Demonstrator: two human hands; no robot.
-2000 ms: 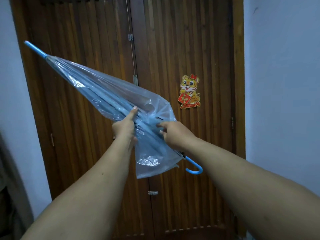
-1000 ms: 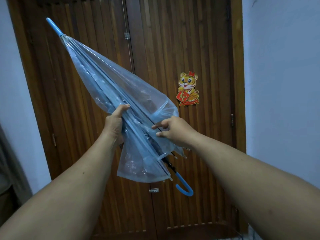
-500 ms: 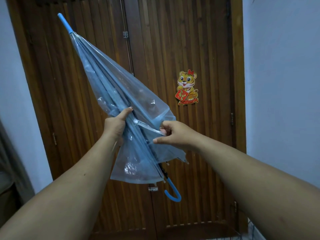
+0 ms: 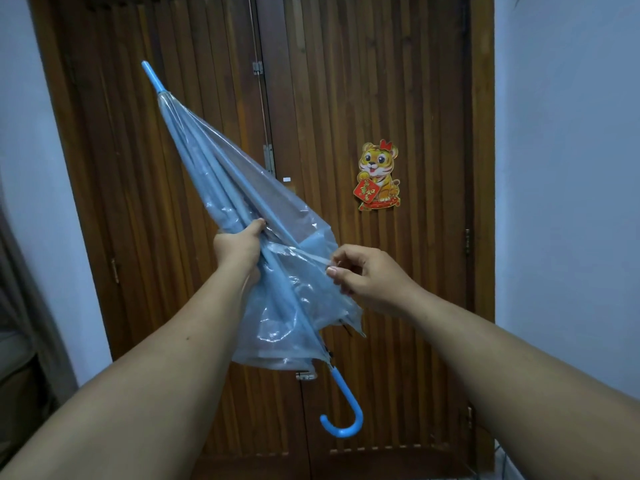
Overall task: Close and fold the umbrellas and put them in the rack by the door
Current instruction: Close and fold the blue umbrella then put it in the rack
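Note:
A clear plastic umbrella [image 4: 242, 202] with light blue ribs is collapsed and held at a slant before me, its blue tip up left and its blue hooked handle [image 4: 341, 410] down right. My left hand [image 4: 239, 247] is wrapped around the gathered canopy at mid length. My right hand [image 4: 367, 275] pinches the clear closing strap [image 4: 301, 254], which is stretched out to the right from the canopy. The lower canopy hangs loose and crumpled. No rack is in view.
A dark wooden slatted double door [image 4: 398, 81] fills the view behind the umbrella, with a tiger sticker [image 4: 377, 174] on its right leaf. Pale walls [image 4: 568, 168] flank it. A dark object stands at the left edge [image 4: 17, 341].
The umbrella has swung more upright, with its tip rising and handle dropping. My right hand went from resting on the canopy to pinching the strap and pulling it rightward.

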